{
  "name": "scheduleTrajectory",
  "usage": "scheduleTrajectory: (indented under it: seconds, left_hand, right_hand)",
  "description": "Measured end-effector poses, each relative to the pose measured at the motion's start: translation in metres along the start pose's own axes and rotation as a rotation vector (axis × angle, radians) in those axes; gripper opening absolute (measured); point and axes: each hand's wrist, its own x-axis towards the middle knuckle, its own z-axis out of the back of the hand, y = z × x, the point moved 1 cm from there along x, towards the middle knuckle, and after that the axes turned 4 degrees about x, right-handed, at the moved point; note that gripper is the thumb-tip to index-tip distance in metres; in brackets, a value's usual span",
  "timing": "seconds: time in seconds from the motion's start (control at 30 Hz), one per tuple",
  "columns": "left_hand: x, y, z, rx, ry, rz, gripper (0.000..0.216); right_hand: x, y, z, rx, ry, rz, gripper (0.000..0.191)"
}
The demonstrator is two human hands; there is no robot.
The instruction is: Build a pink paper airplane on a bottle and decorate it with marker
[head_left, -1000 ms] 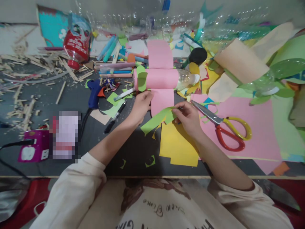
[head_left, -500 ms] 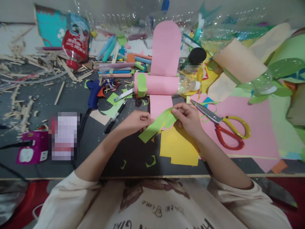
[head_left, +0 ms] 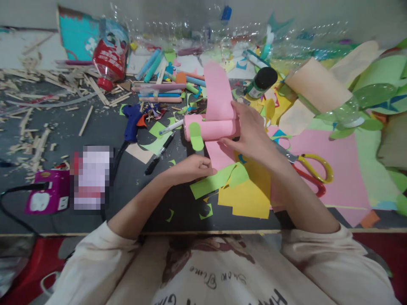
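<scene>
My right hand is wrapped round the right end of a small plastic bottle covered in pink paper, thumb on the near side and fingers on the far side. A pink paper wing rises behind the bottle, and another pink piece sticks out on the near side. On the bottle's left end sits a small green paper strip. My left hand is closed, its fingertips pinching the upper edge of a green paper strip that lies partly over yellow paper.
Scissors with red and yellow handles lie on pink paper to the right. Left are a black pen, a blue glue gun and a phone. A black-capped jar stands behind. Wood sticks and paper scraps litter the left.
My right hand has let go of the green strip and moved up onto the pink bottle. The bottle has turned or shifted nearer, and its wing leans differently. My left hand stays at the strip.
</scene>
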Motion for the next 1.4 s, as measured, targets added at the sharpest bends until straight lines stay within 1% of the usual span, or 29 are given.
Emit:
scheduleTrajectory:
  seconds: [0.03,0.1,0.17,0.23,0.3,0.4,0.43,0.5,0.63,0.7,0.77,0.83,0.93,0.97,1.03,1.07,1.1,1.13,1.2,1.23,1.33,1.4]
  left_hand:
    - [-0.001,-0.001,0.001,0.002,0.016,-0.003,0.045]
    - [-0.004,-0.001,0.004,0.033,0.055,-0.007,0.035]
    - [-0.005,0.0,0.009,0.085,0.095,-0.011,0.027]
    - [-0.006,0.001,0.013,0.14,0.121,-0.011,0.023]
    - [-0.005,0.002,0.015,0.151,0.124,-0.012,0.02]
    - [-0.005,0.002,0.018,0.059,0.09,-0.038,0.017]
    - [-0.006,0.001,0.019,0.016,0.058,-0.054,0.017]
    - [-0.007,0.001,0.021,-0.075,-0.044,-0.103,0.018]
    - [-0.006,0.002,0.026,-0.258,-0.349,-0.256,0.02]
    - [-0.003,0.004,0.027,-0.277,-0.465,-0.325,0.02]
    - [0.001,0.006,0.026,-0.248,-0.526,-0.381,0.02]
    - [0.004,0.008,0.024,-0.2,-0.549,-0.428,0.021]
    - [0.004,0.011,0.019,-0.107,-0.52,-0.481,0.021]
    - [0.004,0.012,0.017,-0.076,-0.51,-0.501,0.021]
    - [0.001,0.012,0.014,-0.025,-0.502,-0.544,0.02]
    - [-0.001,0.012,0.012,-0.005,-0.505,-0.57,0.02]
    - [-0.002,0.011,0.01,0.016,-0.513,-0.597,0.02]
    - [-0.003,0.011,0.009,0.042,-0.52,-0.621,0.019]
    - [-0.004,0.01,0.006,0.126,-0.531,-0.641,0.016]
    - [-0.004,0.01,0.005,0.175,-0.537,-0.639,0.014]
    - [-0.003,0.011,0.001,0.293,-0.536,-0.604,0.01]
    - [-0.001,0.013,0.0,0.327,-0.543,-0.575,0.01]
  right_hand:
    - [0.003,-0.002,-0.001,-0.012,0.029,0.01,0.077]
    - [0.007,-0.008,-0.004,-0.032,0.045,0.022,0.079]
    - [0.013,-0.014,-0.005,-0.059,0.023,0.026,0.077]
    - [0.021,-0.02,-0.006,-0.085,-0.002,0.025,0.077]
    - [0.031,-0.026,-0.006,-0.1,-0.011,0.021,0.078]
    - [0.041,-0.032,-0.001,-0.088,-0.024,0.014,0.079]
    - [0.042,-0.032,0.001,-0.071,-0.028,0.013,0.079]
    - [0.04,-0.032,0.009,-0.024,-0.029,0.013,0.079]
    - [0.03,-0.032,0.021,0.04,0.012,-0.012,0.081]
    - [0.027,-0.035,0.022,0.057,0.022,-0.016,0.083]
    - [0.026,-0.039,0.018,0.087,0.007,0.006,0.083]
    - [0.025,-0.038,0.013,0.12,-0.038,0.032,0.08]
    - [0.013,-0.024,0.006,0.158,-0.171,0.027,0.065]
    - [0.005,-0.016,0.005,0.18,-0.24,0.011,0.055]
    - [-0.014,0.004,-0.001,0.262,-0.387,-0.009,0.029]
    - [-0.024,0.014,-0.005,0.329,-0.429,-0.013,0.02]
    - [-0.033,0.024,-0.01,0.409,-0.448,-0.022,0.021]
    - [-0.041,0.031,-0.016,0.498,-0.455,-0.042,0.025]
    - [-0.052,0.042,-0.029,0.705,-0.376,-0.083,0.027]
    - [-0.055,0.045,-0.035,0.79,-0.358,-0.108,0.027]
    - [-0.056,0.047,-0.046,0.98,-0.33,-0.195,0.029]
    - [-0.056,0.046,-0.048,1.052,-0.287,-0.239,0.027]
